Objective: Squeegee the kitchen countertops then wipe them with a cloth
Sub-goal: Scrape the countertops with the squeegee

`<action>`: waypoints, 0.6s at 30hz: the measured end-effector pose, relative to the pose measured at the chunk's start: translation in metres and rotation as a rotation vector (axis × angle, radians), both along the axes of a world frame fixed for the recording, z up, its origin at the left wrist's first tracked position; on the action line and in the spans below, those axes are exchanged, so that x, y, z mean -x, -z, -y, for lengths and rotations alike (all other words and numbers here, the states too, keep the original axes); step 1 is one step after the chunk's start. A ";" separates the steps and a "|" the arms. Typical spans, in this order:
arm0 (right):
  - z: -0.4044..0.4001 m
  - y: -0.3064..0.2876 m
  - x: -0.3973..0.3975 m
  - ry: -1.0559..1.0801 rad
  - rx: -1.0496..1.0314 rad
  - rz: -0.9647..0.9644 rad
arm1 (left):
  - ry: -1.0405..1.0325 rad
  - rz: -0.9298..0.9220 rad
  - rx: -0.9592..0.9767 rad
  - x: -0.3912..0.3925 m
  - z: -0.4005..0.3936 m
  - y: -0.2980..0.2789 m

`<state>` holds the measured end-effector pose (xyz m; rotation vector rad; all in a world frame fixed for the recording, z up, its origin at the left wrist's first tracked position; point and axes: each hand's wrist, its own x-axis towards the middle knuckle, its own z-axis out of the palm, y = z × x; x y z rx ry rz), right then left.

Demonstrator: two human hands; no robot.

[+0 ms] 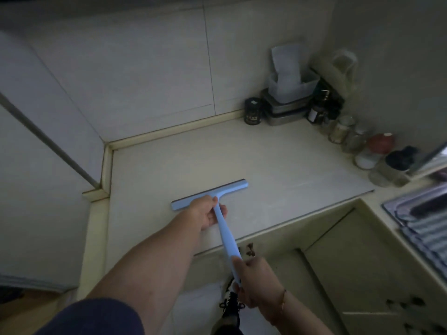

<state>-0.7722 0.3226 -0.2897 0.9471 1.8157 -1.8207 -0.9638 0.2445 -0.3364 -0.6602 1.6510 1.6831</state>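
The step in hand is the squeegee pass over the pale, cream-coloured stone desk [278,165]. The light-blue plastic T-shaped squeegee [225,228] lies with its blade head down on the desk, in the near-left part of the surface, well apart from the jars and boxes crowded into the far right corner. The left hand [205,212] grips the handle right at the neck, just behind the blade, fingers curled round it. The right hand [254,281] holds the handle's lower end, closed round it, out past the desk's front edge.

To do this well, I judge that the left hand should bear down evenly so the whole rubber edge stays in contact, while the right hand steers and pulls. Strokes should run straight toward the front edge and overlap slightly, so no wet streak is left between them. The handle should stay at a low, steady angle; lifted too high, the blade would likely chatter or skip.

The blade's long axis runs from near-left to far-right, slightly slanted across the desk. The handle's long axis runs at right angles to it, from the blade back toward the person and a little to the right. The working edge faces away, toward the tiled wall [145,68].
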 end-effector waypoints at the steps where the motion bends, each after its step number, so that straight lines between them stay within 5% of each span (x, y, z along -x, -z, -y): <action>1: 0.001 -0.002 -0.009 -0.005 -0.008 0.005 | 0.013 0.007 -0.001 -0.008 0.001 0.000; 14: -0.008 -0.028 -0.030 -0.192 -0.140 -0.018 | 0.007 0.030 -0.046 -0.037 0.008 -0.010; 18: -0.032 -0.040 0.002 -0.157 0.022 -0.074 | -0.006 0.020 -0.135 -0.001 -0.007 -0.026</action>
